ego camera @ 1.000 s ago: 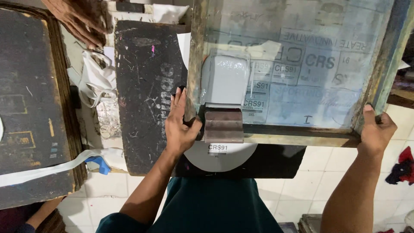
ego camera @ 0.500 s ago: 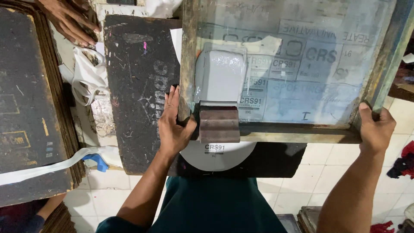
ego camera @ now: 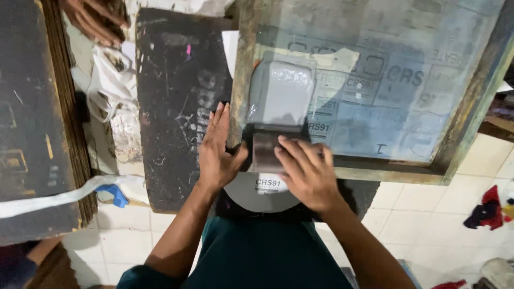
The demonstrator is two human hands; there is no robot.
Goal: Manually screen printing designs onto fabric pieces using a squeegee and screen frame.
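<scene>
Screen frame (ego camera: pixel 369 85): I saw a wooden-edged printing screen with a pale blue mesh filling the upper right of the head view; its near rail lay across the grey piece, apparently so the mesh would sit flat on it. I take it as the landmark.
Black board (ego camera: pixel 179 107): a scratched dark pallet lay just left of the screen frame, its right edge tucked against the frame's left rail, giving my left hand a flat place to rest.
Other board (ego camera: pixel 32 107): a second dark board with a wooden edge sat well left of the screen frame, with a white strip (ego camera: pixel 59 197) trailing across its near end.
Grey piece (ego camera: pixel 265 190): a rounded grey panel with a small printed label poked out from under the frame's near rail; the rest showed faintly through the mesh.
Left hand (ego camera: pixel 218 152): it lay open and flat at the frame's near left corner, thumb hooked against the rail, holding nothing, seemingly steadying the frame.
Right hand (ego camera: pixel 305 174): fingers spread, it pressed down on the frame's near rail over the grey piece, gripping nothing.
Another person's hand (ego camera: pixel 96 20): it hovered far left of the frame, beyond the white cloth (ego camera: pixel 110 80).
</scene>
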